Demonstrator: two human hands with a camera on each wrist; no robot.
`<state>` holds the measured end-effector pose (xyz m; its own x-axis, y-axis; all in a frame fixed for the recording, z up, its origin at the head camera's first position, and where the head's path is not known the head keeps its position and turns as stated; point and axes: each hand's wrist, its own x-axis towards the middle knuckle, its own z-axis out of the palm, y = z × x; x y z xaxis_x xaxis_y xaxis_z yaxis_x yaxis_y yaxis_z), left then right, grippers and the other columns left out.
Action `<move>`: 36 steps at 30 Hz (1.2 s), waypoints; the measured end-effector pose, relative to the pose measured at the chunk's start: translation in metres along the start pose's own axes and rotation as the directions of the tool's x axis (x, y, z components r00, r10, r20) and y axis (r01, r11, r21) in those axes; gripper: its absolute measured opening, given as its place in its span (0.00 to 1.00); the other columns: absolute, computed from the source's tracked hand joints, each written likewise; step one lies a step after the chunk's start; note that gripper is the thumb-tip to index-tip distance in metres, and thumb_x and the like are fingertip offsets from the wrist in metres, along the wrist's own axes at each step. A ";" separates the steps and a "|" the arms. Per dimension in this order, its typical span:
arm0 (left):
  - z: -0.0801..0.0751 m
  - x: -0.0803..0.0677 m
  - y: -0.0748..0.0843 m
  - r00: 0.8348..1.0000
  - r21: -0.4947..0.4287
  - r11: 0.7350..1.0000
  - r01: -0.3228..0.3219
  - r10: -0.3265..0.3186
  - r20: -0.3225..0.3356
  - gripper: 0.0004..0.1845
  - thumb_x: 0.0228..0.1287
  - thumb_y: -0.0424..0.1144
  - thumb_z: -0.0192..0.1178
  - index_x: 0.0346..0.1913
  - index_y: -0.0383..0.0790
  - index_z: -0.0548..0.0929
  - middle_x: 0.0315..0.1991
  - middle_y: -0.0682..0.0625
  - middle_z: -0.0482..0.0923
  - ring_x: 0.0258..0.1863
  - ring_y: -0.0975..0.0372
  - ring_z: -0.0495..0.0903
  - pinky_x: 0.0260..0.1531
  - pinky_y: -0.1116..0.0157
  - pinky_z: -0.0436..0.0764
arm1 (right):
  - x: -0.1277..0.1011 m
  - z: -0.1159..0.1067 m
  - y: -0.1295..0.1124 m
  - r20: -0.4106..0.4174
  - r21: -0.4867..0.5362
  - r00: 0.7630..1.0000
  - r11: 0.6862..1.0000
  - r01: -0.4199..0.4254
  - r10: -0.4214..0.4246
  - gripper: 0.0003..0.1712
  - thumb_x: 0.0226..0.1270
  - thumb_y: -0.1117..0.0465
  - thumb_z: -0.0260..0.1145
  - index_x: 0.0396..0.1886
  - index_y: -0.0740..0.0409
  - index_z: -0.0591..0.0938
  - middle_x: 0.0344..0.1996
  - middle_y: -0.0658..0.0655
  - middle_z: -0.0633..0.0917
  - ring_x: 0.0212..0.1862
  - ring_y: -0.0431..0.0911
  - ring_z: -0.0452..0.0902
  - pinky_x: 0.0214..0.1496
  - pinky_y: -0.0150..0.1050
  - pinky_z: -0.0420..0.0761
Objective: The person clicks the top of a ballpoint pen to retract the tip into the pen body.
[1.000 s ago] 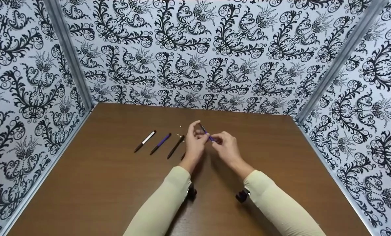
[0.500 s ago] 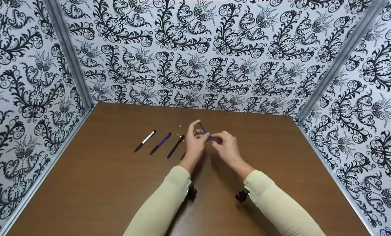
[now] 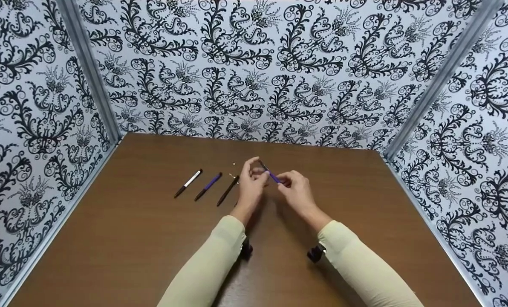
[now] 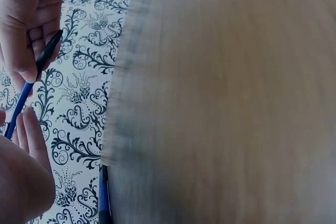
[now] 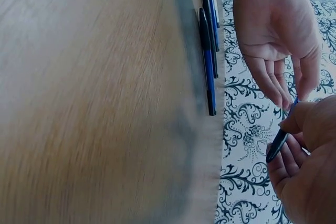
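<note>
Little has moved: both hands stay mid-table, left hand (image 3: 250, 184) and right hand (image 3: 295, 192) each pinching the pen (image 3: 271, 174); keep both grips firm, pull straight.

Purple-black pen (image 3: 271, 174) tilted, held above table.

Brown wood-grain bench (image 3: 365, 221), boxed in on three sides by black-and-white patterned walls (image 3: 279, 64). Lying on it left of centre, in a row, slanted alike: white-and-black pen (image 3: 188, 183), purple-and-black pen (image 3: 208, 186), black pen (image 3: 228, 190). Just beyond, a few tiny pale specks (image 3: 234, 164), too small to identify.
</note>
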<state>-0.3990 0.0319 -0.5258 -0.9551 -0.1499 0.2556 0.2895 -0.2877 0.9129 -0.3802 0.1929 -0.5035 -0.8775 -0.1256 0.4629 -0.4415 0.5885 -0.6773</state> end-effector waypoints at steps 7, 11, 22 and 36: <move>-0.007 0.002 -0.001 0.999 0.073 0.997 -0.018 0.021 -0.048 0.23 0.72 0.24 0.68 0.66 0.33 0.78 0.44 0.44 0.82 0.39 0.61 0.80 0.43 0.60 0.87 | -0.001 0.000 0.006 -0.001 -0.015 1.000 1.000 -0.009 0.009 0.12 0.62 0.77 0.73 0.44 0.65 0.93 0.36 0.58 0.88 0.39 0.49 0.85 0.43 0.37 0.83; -0.013 0.005 -0.001 0.996 0.150 0.988 -0.039 0.050 -0.072 0.17 0.73 0.26 0.69 0.60 0.32 0.80 0.44 0.44 0.82 0.41 0.60 0.79 0.44 0.66 0.80 | -0.001 0.000 0.009 0.001 -0.032 1.000 0.999 -0.015 0.015 0.12 0.63 0.76 0.73 0.44 0.64 0.93 0.36 0.57 0.89 0.40 0.49 0.85 0.44 0.37 0.83; -0.026 0.009 0.002 1.000 0.132 0.991 0.024 -0.022 -0.022 0.12 0.73 0.27 0.68 0.54 0.30 0.81 0.44 0.44 0.82 0.41 0.60 0.80 0.39 0.67 0.81 | -0.002 -0.002 0.013 0.012 -0.042 0.998 0.998 -0.055 0.056 0.11 0.63 0.76 0.73 0.44 0.64 0.93 0.36 0.57 0.88 0.39 0.48 0.84 0.44 0.38 0.83; -0.037 0.013 0.003 0.998 0.165 0.985 0.051 -0.055 0.021 0.12 0.73 0.27 0.67 0.56 0.28 0.81 0.44 0.46 0.82 0.43 0.60 0.81 0.38 0.68 0.81 | -0.005 -0.001 0.024 0.031 -0.052 0.997 0.996 -0.072 0.074 0.12 0.63 0.77 0.72 0.44 0.66 0.92 0.36 0.59 0.88 0.40 0.49 0.84 0.45 0.40 0.82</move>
<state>-0.4081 -0.0056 -0.5317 -0.9708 -0.1139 0.2112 0.2258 -0.1351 0.9648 -0.3858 0.2087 -0.5217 -0.9131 -0.1065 0.3935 -0.3666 0.6371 -0.6780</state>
